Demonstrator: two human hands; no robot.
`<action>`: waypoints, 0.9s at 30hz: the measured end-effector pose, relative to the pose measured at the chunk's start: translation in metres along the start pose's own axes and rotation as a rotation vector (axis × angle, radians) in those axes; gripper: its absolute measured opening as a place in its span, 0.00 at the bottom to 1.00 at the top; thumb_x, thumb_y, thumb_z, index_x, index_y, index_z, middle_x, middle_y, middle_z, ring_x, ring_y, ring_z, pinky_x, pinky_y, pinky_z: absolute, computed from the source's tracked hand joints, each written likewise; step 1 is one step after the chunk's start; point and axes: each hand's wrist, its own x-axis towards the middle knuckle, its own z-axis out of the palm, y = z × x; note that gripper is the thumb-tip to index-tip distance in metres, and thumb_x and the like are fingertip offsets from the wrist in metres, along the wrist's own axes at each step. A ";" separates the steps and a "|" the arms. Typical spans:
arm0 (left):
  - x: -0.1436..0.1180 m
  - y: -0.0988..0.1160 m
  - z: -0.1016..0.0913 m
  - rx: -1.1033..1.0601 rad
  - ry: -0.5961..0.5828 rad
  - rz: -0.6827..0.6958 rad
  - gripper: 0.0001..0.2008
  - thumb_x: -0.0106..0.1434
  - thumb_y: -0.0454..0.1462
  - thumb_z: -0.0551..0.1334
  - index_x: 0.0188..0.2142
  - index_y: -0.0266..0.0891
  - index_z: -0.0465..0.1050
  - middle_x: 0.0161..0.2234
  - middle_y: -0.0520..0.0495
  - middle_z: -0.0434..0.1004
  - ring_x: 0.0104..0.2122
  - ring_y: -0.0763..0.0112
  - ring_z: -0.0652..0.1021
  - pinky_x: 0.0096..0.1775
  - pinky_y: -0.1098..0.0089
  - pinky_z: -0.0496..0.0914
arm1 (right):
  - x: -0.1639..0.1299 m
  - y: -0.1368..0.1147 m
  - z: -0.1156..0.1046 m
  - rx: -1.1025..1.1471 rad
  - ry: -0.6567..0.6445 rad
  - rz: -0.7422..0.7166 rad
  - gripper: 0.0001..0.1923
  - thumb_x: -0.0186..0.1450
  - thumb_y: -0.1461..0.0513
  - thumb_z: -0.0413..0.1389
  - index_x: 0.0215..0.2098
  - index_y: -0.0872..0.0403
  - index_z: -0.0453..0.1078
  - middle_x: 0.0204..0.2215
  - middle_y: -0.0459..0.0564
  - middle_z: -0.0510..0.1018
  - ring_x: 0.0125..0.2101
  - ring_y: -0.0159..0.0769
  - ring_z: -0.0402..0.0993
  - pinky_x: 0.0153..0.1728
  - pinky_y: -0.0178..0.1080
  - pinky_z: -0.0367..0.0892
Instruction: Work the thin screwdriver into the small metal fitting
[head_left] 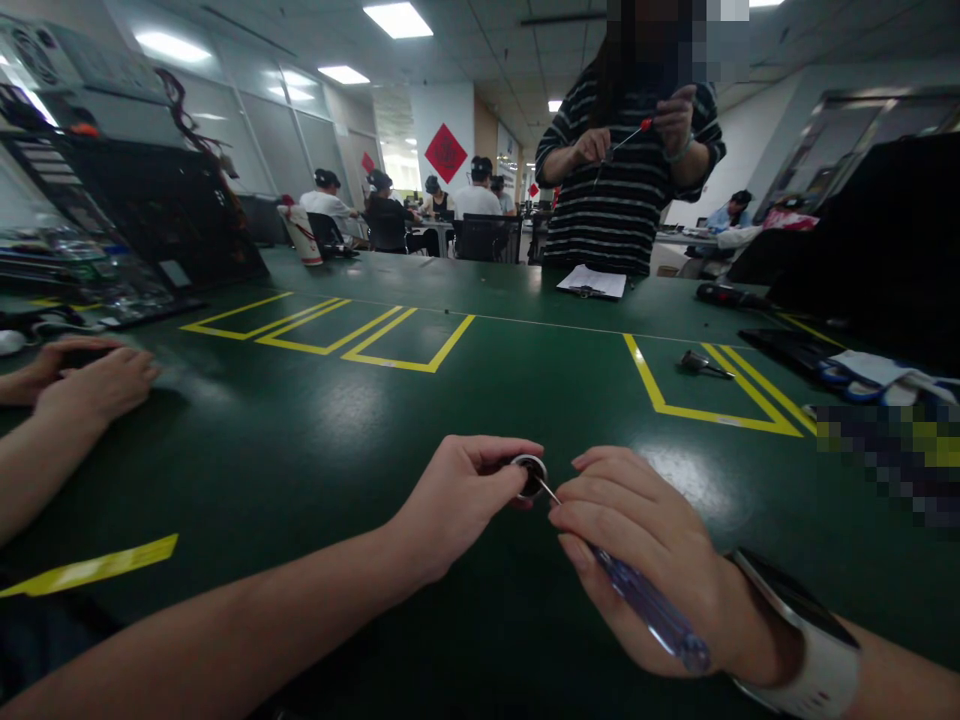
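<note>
My left hand point(465, 500) grips a small round metal part point(534, 468) with a dark hollow inside, between thumb and fingers. In my right hand point(637, 550) is a screwdriver point(649, 605) with a clear purplish handle, its grip pointing down to the right. The thin shaft slants up to the left, and its tip is at the opening of the round part; how deep it reaches is hidden. Both hands are above the green table point(345, 560), close together.
Yellow tape outlines point(390, 362) mark the table. A small metal piece with a stem point(703, 364) lies inside the right outline. Another person's hands point(90, 385) are at the left. Across the table someone in a striped top point(600, 215) stands behind a clipboard point(592, 282). Gloves point(892, 375) lie at right.
</note>
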 end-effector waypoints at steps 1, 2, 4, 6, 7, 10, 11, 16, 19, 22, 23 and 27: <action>0.000 0.000 0.000 0.001 -0.003 -0.004 0.11 0.53 0.33 0.60 0.37 0.35 0.76 0.28 0.49 0.77 0.30 0.71 0.75 0.38 0.66 0.72 | 0.000 0.000 0.000 -0.004 0.001 -0.001 0.08 0.59 0.70 0.50 0.37 0.56 0.66 0.29 0.52 0.77 0.31 0.38 0.72 0.40 0.46 0.68; 0.000 0.000 0.000 0.001 -0.003 -0.006 0.11 0.53 0.33 0.60 0.37 0.35 0.76 0.28 0.49 0.77 0.30 0.71 0.75 0.37 0.66 0.71 | 0.000 0.000 0.000 -0.008 0.005 -0.002 0.08 0.60 0.70 0.50 0.37 0.56 0.66 0.29 0.51 0.77 0.31 0.38 0.72 0.40 0.46 0.68; 0.000 -0.001 0.000 0.005 0.002 -0.006 0.11 0.53 0.33 0.59 0.36 0.35 0.77 0.28 0.49 0.77 0.29 0.71 0.75 0.37 0.66 0.71 | 0.000 0.000 0.000 -0.012 0.007 -0.001 0.09 0.60 0.70 0.50 0.37 0.55 0.66 0.28 0.51 0.77 0.30 0.38 0.72 0.40 0.47 0.68; 0.000 -0.001 0.000 0.011 0.005 -0.002 0.11 0.53 0.33 0.60 0.36 0.35 0.77 0.27 0.49 0.77 0.28 0.72 0.75 0.37 0.66 0.71 | 0.000 0.000 -0.001 -0.012 0.006 -0.003 0.09 0.59 0.70 0.50 0.37 0.55 0.66 0.27 0.51 0.77 0.29 0.38 0.72 0.39 0.47 0.68; 0.000 -0.001 0.000 0.013 0.002 0.001 0.11 0.53 0.33 0.60 0.36 0.35 0.77 0.27 0.49 0.77 0.28 0.72 0.75 0.37 0.66 0.71 | 0.000 0.000 -0.001 -0.012 0.005 -0.005 0.09 0.59 0.70 0.50 0.37 0.55 0.66 0.27 0.51 0.77 0.28 0.37 0.72 0.39 0.46 0.68; 0.000 -0.002 0.000 0.014 0.001 0.006 0.11 0.53 0.33 0.60 0.36 0.35 0.77 0.27 0.50 0.77 0.28 0.72 0.75 0.37 0.67 0.71 | 0.001 -0.001 -0.001 -0.016 0.005 -0.012 0.08 0.59 0.69 0.50 0.36 0.55 0.66 0.26 0.50 0.77 0.28 0.37 0.72 0.38 0.46 0.68; 0.001 -0.002 0.000 0.011 0.004 0.006 0.11 0.53 0.33 0.60 0.36 0.35 0.77 0.27 0.50 0.77 0.28 0.72 0.75 0.36 0.67 0.71 | 0.001 -0.001 -0.001 -0.018 0.001 -0.011 0.08 0.59 0.69 0.50 0.37 0.55 0.66 0.26 0.51 0.77 0.28 0.37 0.72 0.38 0.46 0.68; 0.002 -0.003 0.000 -0.030 0.020 -0.006 0.10 0.53 0.33 0.60 0.35 0.34 0.76 0.28 0.49 0.77 0.28 0.71 0.75 0.37 0.66 0.71 | 0.000 0.000 -0.001 0.026 -0.005 0.015 0.09 0.59 0.70 0.51 0.37 0.56 0.67 0.28 0.52 0.77 0.30 0.38 0.72 0.39 0.47 0.67; 0.006 -0.005 -0.002 -0.097 0.007 0.009 0.14 0.51 0.32 0.62 0.40 0.34 0.73 0.35 0.46 0.77 0.34 0.70 0.76 0.41 0.65 0.71 | 0.001 0.004 -0.003 0.128 0.074 0.107 0.11 0.59 0.70 0.50 0.39 0.55 0.67 0.30 0.51 0.77 0.32 0.38 0.72 0.39 0.46 0.67; 0.018 -0.011 -0.006 -0.091 -0.013 0.093 0.25 0.45 0.28 0.66 0.45 0.36 0.69 0.41 0.45 0.76 0.39 0.68 0.76 0.46 0.63 0.68 | 0.002 0.013 -0.006 0.224 0.172 0.288 0.10 0.62 0.68 0.50 0.39 0.53 0.69 0.31 0.50 0.77 0.32 0.37 0.72 0.34 0.42 0.67; 0.024 -0.013 -0.008 -0.060 -0.019 0.130 0.26 0.45 0.28 0.66 0.46 0.36 0.68 0.42 0.45 0.76 0.40 0.67 0.76 0.47 0.63 0.68 | 0.002 0.017 -0.007 0.255 0.189 0.368 0.09 0.63 0.66 0.50 0.38 0.53 0.70 0.30 0.50 0.76 0.32 0.37 0.72 0.33 0.41 0.67; 0.062 -0.021 -0.022 0.244 0.041 0.300 0.22 0.49 0.31 0.65 0.46 0.35 0.70 0.40 0.43 0.75 0.40 0.64 0.75 0.46 0.61 0.67 | 0.005 0.041 -0.005 0.443 0.240 0.726 0.08 0.62 0.60 0.53 0.33 0.54 0.73 0.31 0.50 0.78 0.34 0.38 0.72 0.35 0.41 0.66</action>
